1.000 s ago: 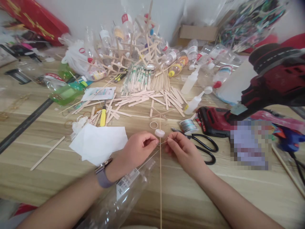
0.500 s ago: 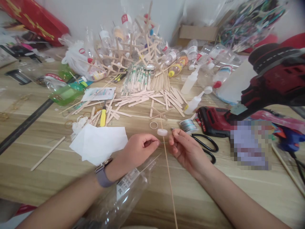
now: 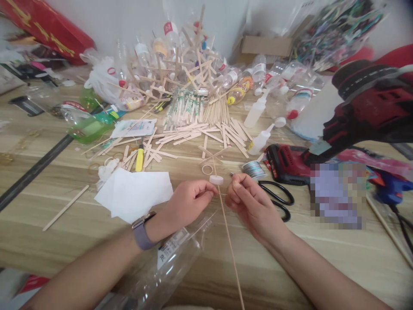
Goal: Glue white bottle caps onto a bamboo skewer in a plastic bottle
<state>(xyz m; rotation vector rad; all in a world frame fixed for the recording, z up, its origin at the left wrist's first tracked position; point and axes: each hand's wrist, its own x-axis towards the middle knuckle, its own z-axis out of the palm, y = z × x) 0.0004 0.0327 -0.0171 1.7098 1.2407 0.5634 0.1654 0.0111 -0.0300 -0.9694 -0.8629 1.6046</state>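
My left hand (image 3: 196,198), wearing a watch (image 3: 143,228), has thumb and fingertips pinched together just left of a thin wooden skewer (image 3: 227,232). My right hand (image 3: 250,200) is closed in a pinch on the skewer's other side. A fine pale strand (image 3: 223,193) spans the gap between both hands, crossing the skewer. A white bottle cap (image 3: 216,180) sits around the skewer above my fingers. Crossed craft sticks (image 3: 214,156) lie at its far end. Black-handled scissors (image 3: 277,193) are partly hidden behind my right hand; a small metal tip shows by its fingers.
Ahead are loose craft sticks (image 3: 180,133), a skewer bundle (image 3: 216,112) and glue bottles (image 3: 260,140). White paper (image 3: 135,193) and a yellow screwdriver (image 3: 139,158) lie left. A thread spool (image 3: 254,170) and red power tool (image 3: 288,163) stand right. A clear plastic bottle (image 3: 167,271) is below my hands.
My right fingers have curled in closer, and my left fingertips are slightly nearer the skewer. The cap and the skewer's upper part have shifted a little left in view.
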